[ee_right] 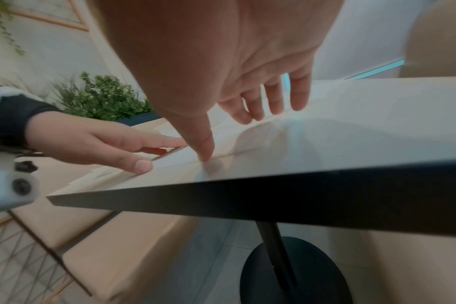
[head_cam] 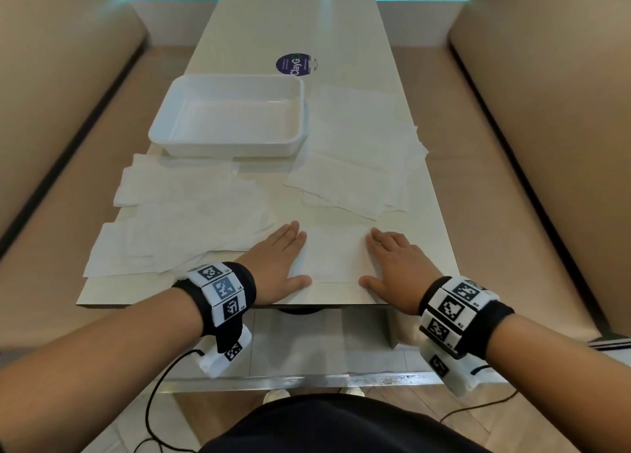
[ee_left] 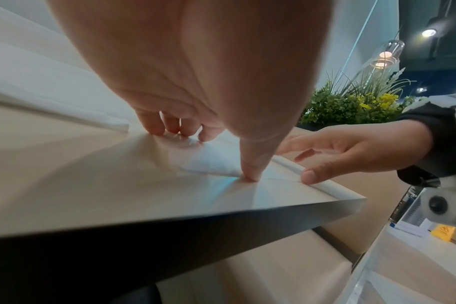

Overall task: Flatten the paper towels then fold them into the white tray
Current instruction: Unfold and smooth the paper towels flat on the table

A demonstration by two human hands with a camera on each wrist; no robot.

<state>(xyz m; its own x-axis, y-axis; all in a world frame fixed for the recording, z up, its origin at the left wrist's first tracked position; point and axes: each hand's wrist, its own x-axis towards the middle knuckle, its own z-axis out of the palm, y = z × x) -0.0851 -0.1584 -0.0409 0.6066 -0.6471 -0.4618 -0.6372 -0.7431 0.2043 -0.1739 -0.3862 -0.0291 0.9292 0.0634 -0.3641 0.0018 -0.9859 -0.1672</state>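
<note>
At the desk's near edge, the left hand [head_cam: 280, 265] and right hand [head_cam: 392, 265] press one paper towel [head_cam: 336, 258] between them, fingers flat and holding nothing.

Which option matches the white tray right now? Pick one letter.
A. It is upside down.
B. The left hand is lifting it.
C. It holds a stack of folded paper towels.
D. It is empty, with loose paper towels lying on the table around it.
D: the white tray sits upright with a bare inside, while both the left hand and right hand press a paper towel flat near the table edge.
</note>
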